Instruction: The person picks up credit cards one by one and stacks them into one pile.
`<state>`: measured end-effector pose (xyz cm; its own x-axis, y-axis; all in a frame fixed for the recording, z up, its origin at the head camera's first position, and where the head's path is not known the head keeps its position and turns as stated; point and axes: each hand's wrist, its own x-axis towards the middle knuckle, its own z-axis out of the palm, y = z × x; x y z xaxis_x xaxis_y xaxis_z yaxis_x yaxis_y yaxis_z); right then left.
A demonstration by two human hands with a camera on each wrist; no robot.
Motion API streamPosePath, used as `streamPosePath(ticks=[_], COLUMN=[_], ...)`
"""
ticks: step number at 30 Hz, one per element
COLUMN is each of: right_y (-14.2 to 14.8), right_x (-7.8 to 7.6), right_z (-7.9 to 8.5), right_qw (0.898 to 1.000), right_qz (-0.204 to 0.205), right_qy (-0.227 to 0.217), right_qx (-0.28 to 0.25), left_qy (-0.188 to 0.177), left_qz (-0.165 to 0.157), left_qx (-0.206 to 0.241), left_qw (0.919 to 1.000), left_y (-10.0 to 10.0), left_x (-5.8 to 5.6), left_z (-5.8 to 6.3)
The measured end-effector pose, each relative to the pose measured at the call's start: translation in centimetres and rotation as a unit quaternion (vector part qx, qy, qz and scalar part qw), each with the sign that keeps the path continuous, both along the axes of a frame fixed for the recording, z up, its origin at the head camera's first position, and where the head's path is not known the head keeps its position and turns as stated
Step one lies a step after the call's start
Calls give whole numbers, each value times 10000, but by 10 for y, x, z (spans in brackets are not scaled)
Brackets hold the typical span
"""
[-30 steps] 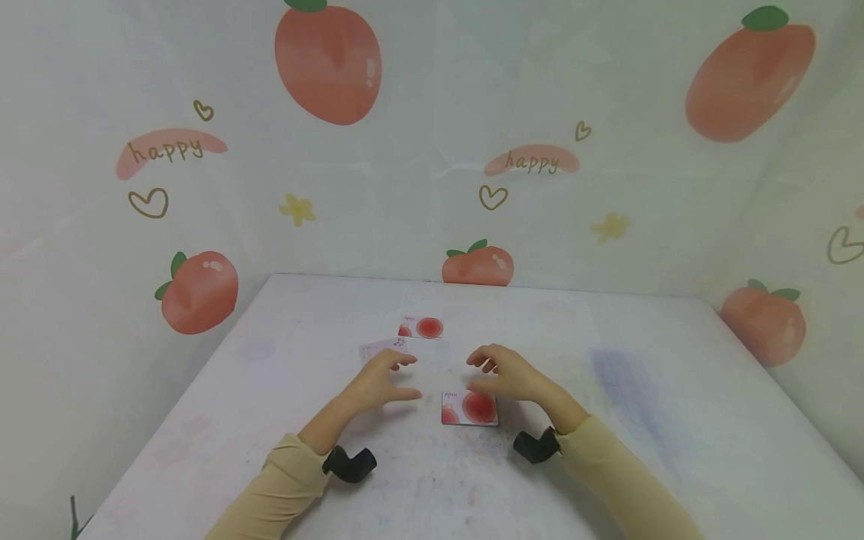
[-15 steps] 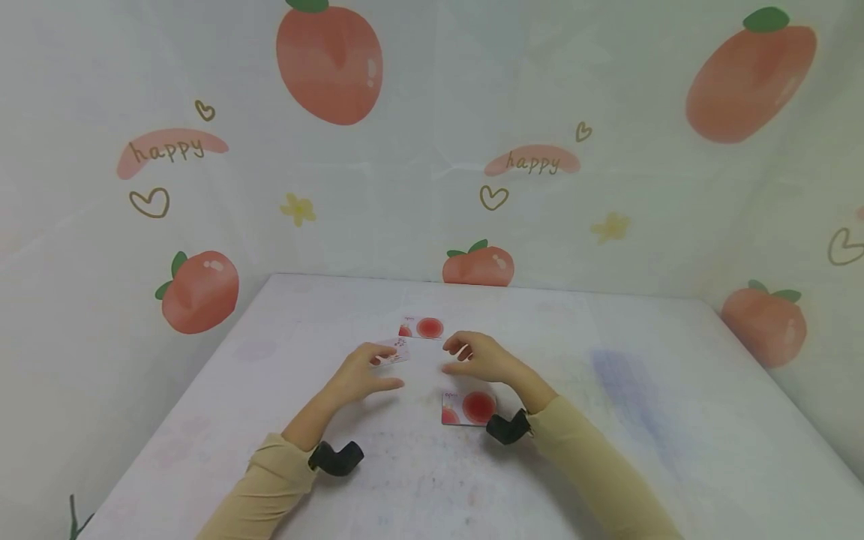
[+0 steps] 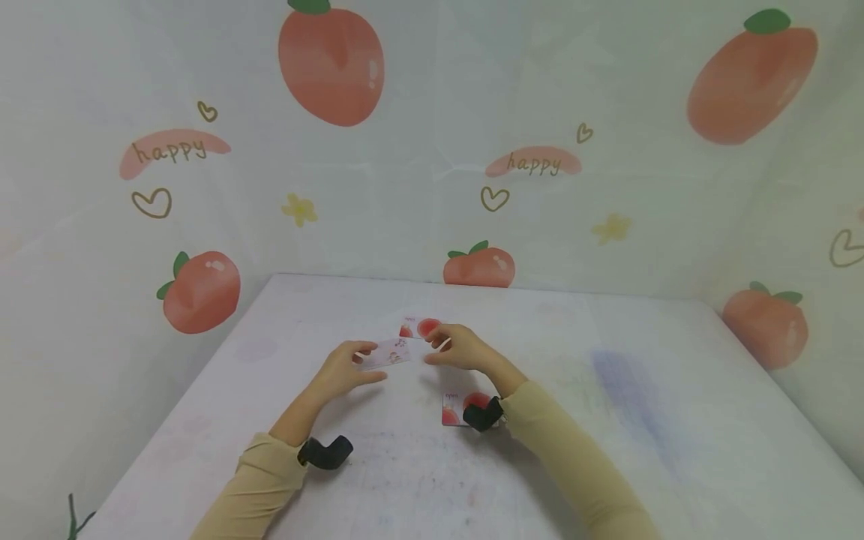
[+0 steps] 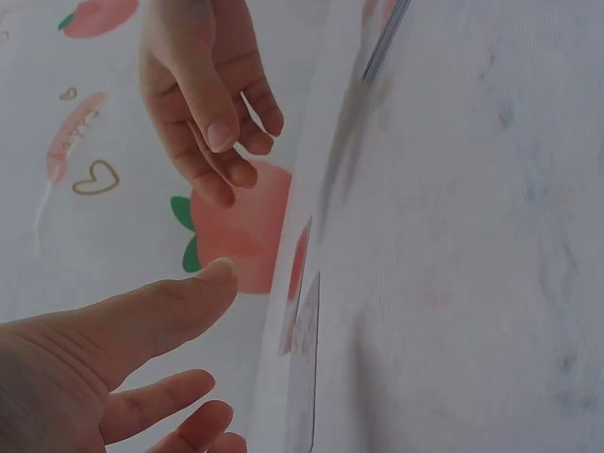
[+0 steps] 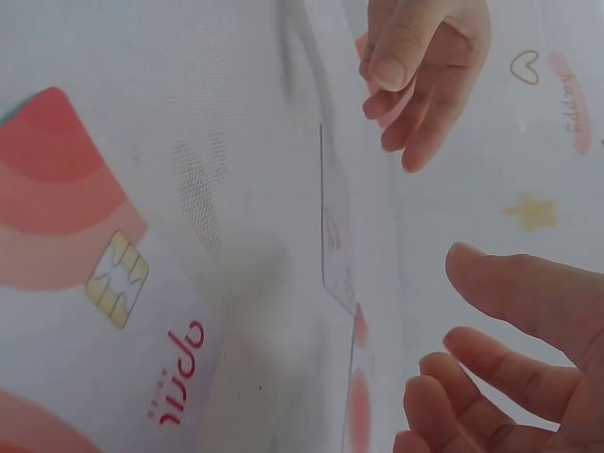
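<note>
My left hand (image 3: 340,371) hovers with fingers relaxed just left of a pale pink card (image 3: 390,354), whose left end it partly hides in the head view. Loosely curved and holding nothing, my right hand (image 3: 460,349) is above the table by a card with a red circle (image 3: 410,328), covering its right part. Nearer to me lies a second red-circle card (image 3: 452,411), partly behind the right wrist's black fitting. The right wrist view shows this near card (image 5: 57,236) with a gold chip and red lettering; its edge looks layered, like a small stack, in the left wrist view.
All the cards lie flat on a white, faintly stained table (image 3: 405,487). Behind it hangs a white cloth backdrop (image 3: 405,187) printed with peaches, hearts and "happy". Black curved fittings (image 3: 325,453) sit at both wrists.
Both hands have moved left; the right hand has also gone farther from me, leaving the near card for the far one. More of the pale card shows now. The cards have stayed put.
</note>
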<state>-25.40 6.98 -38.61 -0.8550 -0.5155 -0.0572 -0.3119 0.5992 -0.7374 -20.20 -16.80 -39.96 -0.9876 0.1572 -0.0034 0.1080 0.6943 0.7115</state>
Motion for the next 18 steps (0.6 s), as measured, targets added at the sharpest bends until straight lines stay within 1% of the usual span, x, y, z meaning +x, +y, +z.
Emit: streamPosePath(ticks=[6, 9, 13, 18], right_y=[-12, -17, -24, -32], right_x=[-6, -8, -13, -18], right_z=[-2, -4, -8, -13], right_qw=[9998, 9996, 9996, 9997], right_qz=[-67, -46, -32, -225], right_qy=[-196, -262, -182, -48], right_qx=[-42, -104, -223, -90], left_qy=[-78, -117, -147, -148], left_qz=[151, 168, 219, 242], left_qx=[30, 39, 20, -108], left_qw=[9999, 9998, 9997, 9995], left_y=[-10, -16, -21, -25], left_x=[-4, -6, -9, -11], left_z=[-2, -4, -8, -11])
